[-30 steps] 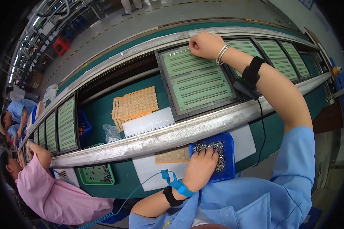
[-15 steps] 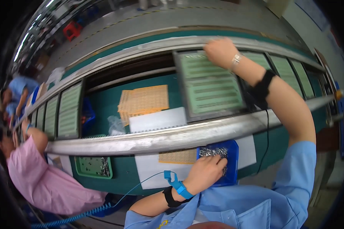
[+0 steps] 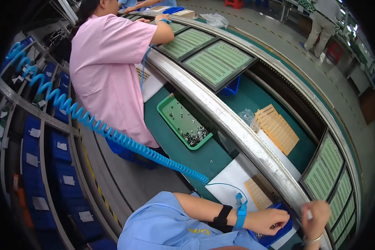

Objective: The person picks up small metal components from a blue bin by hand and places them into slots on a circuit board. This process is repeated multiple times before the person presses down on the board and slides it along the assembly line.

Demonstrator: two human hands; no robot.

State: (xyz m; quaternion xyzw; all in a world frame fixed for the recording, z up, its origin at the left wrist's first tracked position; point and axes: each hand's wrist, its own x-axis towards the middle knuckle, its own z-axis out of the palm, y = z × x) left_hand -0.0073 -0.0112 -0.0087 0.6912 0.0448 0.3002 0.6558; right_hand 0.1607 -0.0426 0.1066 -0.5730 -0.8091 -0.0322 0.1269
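Two hands close together at a blue parts tray on a curved assembly line.

The left hand (image 3: 267, 221) rests curled over the blue tray (image 3: 279, 235), fingers dipping among small metal parts; whether it grips any cannot be told. The right hand (image 3: 316, 214), just beside it, pinches a small pale piece (image 3: 308, 214) between its fingertips. Beyond the hands runs the metal rail (image 3: 237, 129), with green panel boards (image 3: 327, 166) past the right hand. A blue coiled cord (image 3: 112, 135) leads away from the left wrist strap (image 3: 240, 211). Farther off on the green surface (image 3: 208, 156) sits a green tray (image 3: 183, 121) beside a person in pink (image 3: 108, 71).
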